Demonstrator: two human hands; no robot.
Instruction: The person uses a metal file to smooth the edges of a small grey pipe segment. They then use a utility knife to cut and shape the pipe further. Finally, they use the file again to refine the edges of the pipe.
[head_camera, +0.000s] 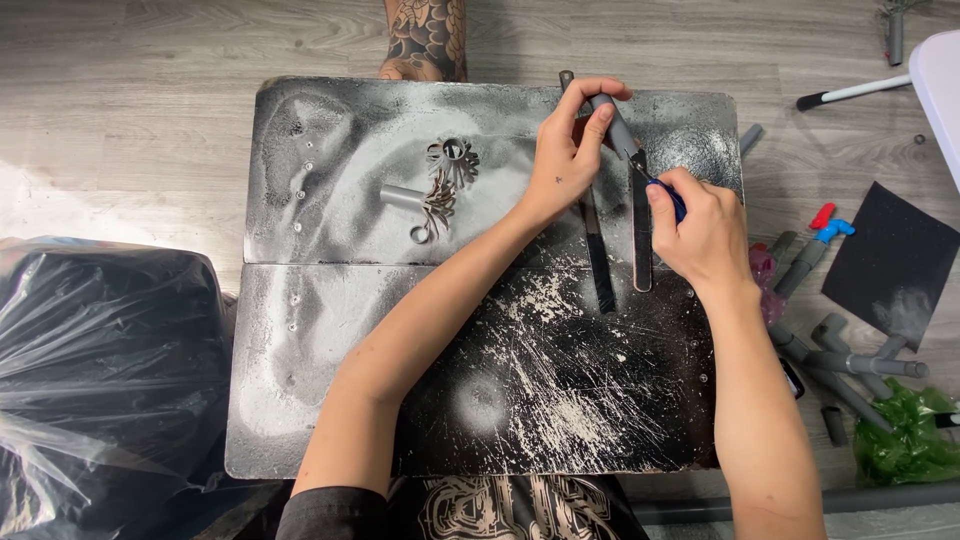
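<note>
the work surface is a paint-stained board (330, 400) lying on a grey wood-look floor (130, 110), sprayed silver on its left part and black with pale scratches toward the lower right. a black plastic bag (100, 360) sits just beside the board's left edge. a dark sandpaper sheet (895, 262) lies on the floor well to the right, with grey pipe pieces (850, 365) and a crumpled green bag (910, 440) below it.

two flat grey strips (620, 250) lie side by side on the board's upper right, running top to bottom. the left hand (565, 150) pinches a short grey tube (612, 122) between thumb and fingers, holding it tilted above the strips. the right hand (705, 235) is closed around a blue-handled tool (668, 192) — its thin tip touches the tube's lower end.

near the board's upper centre rest a silver cylinder (402, 196) and silver cut-petal shapes (450, 165) — touching one another, apart from both hands.
</note>
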